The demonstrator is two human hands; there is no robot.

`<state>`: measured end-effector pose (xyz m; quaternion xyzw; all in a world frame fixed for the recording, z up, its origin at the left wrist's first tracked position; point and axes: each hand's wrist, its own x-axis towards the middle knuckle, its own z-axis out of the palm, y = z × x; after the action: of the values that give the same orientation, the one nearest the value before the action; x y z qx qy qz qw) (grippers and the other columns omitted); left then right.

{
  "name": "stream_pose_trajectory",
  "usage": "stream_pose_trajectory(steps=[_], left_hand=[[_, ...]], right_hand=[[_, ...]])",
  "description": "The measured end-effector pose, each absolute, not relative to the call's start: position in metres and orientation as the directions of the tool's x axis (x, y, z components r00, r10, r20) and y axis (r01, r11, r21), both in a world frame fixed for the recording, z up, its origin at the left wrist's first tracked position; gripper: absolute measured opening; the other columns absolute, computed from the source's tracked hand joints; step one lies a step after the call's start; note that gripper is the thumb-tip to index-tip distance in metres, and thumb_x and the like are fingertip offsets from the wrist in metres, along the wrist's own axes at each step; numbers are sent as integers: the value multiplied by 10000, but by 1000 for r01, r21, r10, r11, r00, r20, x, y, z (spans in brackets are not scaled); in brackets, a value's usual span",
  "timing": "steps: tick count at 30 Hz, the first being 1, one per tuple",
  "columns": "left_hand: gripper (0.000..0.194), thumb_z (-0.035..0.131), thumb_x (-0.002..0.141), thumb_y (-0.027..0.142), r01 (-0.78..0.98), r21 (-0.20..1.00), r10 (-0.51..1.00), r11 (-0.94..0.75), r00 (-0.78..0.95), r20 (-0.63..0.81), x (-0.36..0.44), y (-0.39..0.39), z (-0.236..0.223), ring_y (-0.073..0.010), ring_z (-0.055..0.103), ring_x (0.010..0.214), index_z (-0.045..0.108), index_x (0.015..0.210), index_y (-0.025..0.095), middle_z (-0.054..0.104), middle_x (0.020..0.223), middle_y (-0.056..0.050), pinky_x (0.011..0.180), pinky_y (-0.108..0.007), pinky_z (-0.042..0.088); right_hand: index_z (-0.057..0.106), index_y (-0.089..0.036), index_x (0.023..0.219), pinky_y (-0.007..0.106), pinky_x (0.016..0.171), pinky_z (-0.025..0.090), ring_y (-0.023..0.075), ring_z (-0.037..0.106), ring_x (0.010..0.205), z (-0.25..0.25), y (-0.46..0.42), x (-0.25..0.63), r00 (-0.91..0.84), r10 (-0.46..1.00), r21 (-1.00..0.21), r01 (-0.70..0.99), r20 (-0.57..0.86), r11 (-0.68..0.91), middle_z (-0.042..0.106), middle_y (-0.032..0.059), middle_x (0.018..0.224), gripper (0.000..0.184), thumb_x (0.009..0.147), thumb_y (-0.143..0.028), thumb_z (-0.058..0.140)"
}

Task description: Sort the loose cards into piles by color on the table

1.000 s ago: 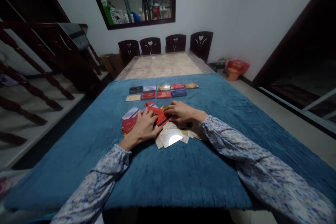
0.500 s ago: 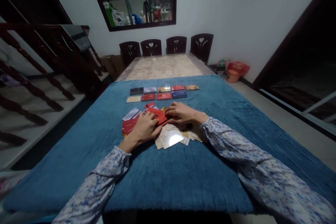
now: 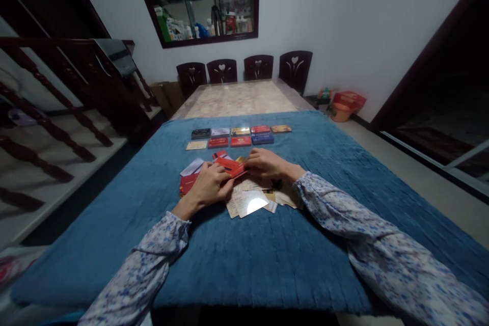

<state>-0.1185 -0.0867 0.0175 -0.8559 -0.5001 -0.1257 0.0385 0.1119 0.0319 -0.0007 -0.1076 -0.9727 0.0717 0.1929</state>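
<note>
A loose heap of plastic cards lies on the blue cloth in front of me. My left hand (image 3: pixel 214 181) is closed at the left side of a red card (image 3: pixel 231 167) with a dark stripe. My right hand (image 3: pixel 266 164) pinches the right end of that card, its fingertips partly hidden. Around the hands are a dark red card (image 3: pixel 188 182), a pale lilac card (image 3: pixel 192 167) and a whitish card (image 3: pixel 251 202) with a bright glare. More pale cards (image 3: pixel 288 197) show beneath my right wrist. Beyond the heap, several stacks of cards, such as a blue stack (image 3: pixel 263 138), stand in two rows.
The blue cloth (image 3: pixel 267 260) covers the near part of a marble-topped table (image 3: pixel 237 98). Dark chairs (image 3: pixel 259 67) line the far wall. A wooden railing (image 3: pixel 49 117) is at the left, and an orange bucket (image 3: pixel 341 111) stands on the floor at the right.
The red card between my hands is tipped up slightly, and its lower edge has risen off the heap. The view has shifted a little; the stacks stand as before.
</note>
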Motion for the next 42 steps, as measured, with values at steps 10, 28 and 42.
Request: stream_pose_trajectory(steps=[10,28,42], left_hand=[[297,469,1006,221,871,152,835,-468,380,398,-123,-78,13,-214,658,856,740,891,184,765,897,-63,863,-397,406],[397,510,912,62,870,211,811,-445,292,506,-132,-62,-10,-244,690,1023,634,1274,166,746,1145,-113,900,-386,499],[361,563,891,102,901,201,845,-384,255,471,-132,-57,-17,-270,688,988,599,1244,173,734,1122,-118,875,-415,514]], right_hand=[[755,-206,1069,295,748,437,194,587,888,-10,31,107,-798,408,-220,345,443,913,737,77,927,213,967,-160,574],[630,-205,1234,278,762,436,189,618,872,-11,21,103,-698,589,-235,543,407,806,679,81,1000,297,943,-153,591],[578,-192,1321,297,748,407,231,660,897,-16,21,102,-701,609,-191,584,370,789,741,99,1007,427,902,-183,660]])
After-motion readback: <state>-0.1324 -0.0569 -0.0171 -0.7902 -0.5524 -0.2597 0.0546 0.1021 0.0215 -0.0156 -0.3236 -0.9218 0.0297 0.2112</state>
